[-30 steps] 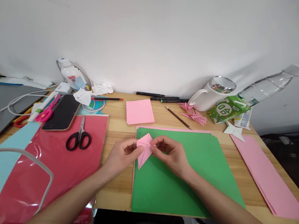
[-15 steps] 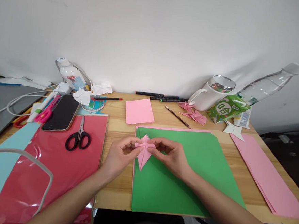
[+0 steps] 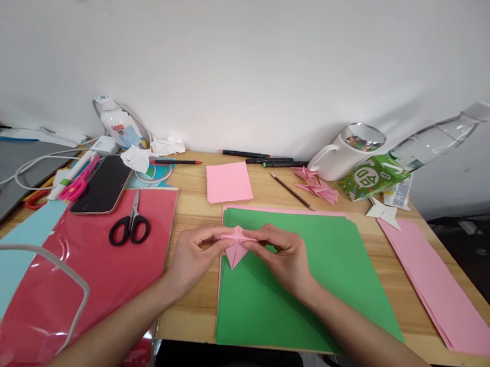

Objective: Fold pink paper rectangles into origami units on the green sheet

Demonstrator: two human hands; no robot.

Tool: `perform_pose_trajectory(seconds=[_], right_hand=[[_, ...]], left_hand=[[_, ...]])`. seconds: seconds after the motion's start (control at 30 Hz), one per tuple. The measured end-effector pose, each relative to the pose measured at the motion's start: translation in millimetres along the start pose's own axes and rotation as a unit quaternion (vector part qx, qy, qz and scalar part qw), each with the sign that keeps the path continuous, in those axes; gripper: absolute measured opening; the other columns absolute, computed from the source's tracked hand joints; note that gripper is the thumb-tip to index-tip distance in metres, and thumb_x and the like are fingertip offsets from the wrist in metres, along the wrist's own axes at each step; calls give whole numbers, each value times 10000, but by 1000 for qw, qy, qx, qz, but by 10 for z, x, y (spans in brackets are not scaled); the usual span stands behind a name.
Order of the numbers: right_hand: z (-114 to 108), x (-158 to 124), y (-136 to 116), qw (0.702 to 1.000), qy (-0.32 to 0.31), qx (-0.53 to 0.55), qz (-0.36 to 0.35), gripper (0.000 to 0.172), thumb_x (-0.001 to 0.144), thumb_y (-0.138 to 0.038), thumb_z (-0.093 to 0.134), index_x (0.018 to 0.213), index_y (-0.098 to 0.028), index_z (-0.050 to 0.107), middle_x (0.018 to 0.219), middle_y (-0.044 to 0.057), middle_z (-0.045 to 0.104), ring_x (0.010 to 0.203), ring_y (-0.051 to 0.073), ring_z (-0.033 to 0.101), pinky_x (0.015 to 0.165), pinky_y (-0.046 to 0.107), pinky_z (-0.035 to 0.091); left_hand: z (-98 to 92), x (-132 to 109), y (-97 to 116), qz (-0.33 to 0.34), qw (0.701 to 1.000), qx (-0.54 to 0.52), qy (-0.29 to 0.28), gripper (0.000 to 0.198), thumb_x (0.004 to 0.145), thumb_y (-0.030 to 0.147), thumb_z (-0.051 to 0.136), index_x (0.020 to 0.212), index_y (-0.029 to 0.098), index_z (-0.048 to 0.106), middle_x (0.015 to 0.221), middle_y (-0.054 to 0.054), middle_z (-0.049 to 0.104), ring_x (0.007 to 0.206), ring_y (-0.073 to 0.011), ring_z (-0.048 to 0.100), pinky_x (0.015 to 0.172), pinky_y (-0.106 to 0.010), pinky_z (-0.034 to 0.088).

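A small folded piece of pink paper (image 3: 234,254), pointed at its top and bottom, is held above the left edge of a green paper stack (image 3: 303,305). My left hand (image 3: 196,254) pinches its left side between thumb and fingers. On the opposite side, my right hand (image 3: 284,257) grips it the same way, thumb on the near face. Creases run down and across the paper's middle. Both hands partly cover its side corners.
Behind lie square pink sheets (image 3: 229,182), a pencil (image 3: 291,191) and folded pink pieces (image 3: 318,188). Black-handled scissors (image 3: 130,226) rest on a red packet (image 3: 96,274) at left, near a phone (image 3: 102,185). A white mug (image 3: 343,154) and pink strips (image 3: 439,286) are at right.
The folded pink paper has tilted and looks shorter, with its top and bottom points closer together. Both hands still grip its sides. The view has shifted very slightly.
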State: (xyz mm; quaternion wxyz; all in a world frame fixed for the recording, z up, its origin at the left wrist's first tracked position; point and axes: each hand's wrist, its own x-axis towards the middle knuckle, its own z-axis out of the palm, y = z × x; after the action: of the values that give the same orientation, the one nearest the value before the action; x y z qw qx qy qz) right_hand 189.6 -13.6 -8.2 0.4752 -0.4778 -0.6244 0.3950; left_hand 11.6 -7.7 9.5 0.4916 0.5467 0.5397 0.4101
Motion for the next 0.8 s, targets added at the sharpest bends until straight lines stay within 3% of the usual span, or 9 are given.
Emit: perform_pose_trajectory(seconds=[0.27, 0.43, 0.63, 0.8], right_hand=[[1, -3, 26, 998, -18, -28, -57, 151, 811, -277, 659, 929, -297, 751, 715, 27, 661, 641, 151, 599, 593, 279, 489], [-21, -1, 32, 994, 10, -79, -81, 137, 805, -275, 659, 894, -307, 758, 745, 28, 548, 673, 146, 552, 569, 271, 472], [-18, -2, 20, 995, -21, -56, -81, 134, 824, -276, 643, 894, -301, 755, 812, 41, 644, 732, 163, 617, 638, 287, 507], [-23, -9, 38, 992, -28, -66, -99, 123, 828, -275, 644, 882, -282, 754, 752, 34, 654, 661, 139, 616, 583, 251, 498]], left_hand=[[-11, 6, -55, 75, 996, 39, -12, 139, 716, 273, 727, 831, 199, 754, 811, -29, 754, 599, -156, 677, 579, -247, 559], [-26, 2, -108, 141, 986, 91, -20, 105, 765, 272, 698, 848, 233, 751, 826, -8, 752, 605, -141, 680, 596, -233, 545], [-43, -8, -116, 159, 979, 124, -31, 122, 785, 296, 680, 852, 221, 749, 806, -16, 747, 631, -148, 680, 610, -233, 539], [-45, 2, -132, 135, 984, 110, -41, 140, 778, 309, 684, 818, 186, 739, 761, -27, 732, 574, -130, 651, 582, -225, 530]])
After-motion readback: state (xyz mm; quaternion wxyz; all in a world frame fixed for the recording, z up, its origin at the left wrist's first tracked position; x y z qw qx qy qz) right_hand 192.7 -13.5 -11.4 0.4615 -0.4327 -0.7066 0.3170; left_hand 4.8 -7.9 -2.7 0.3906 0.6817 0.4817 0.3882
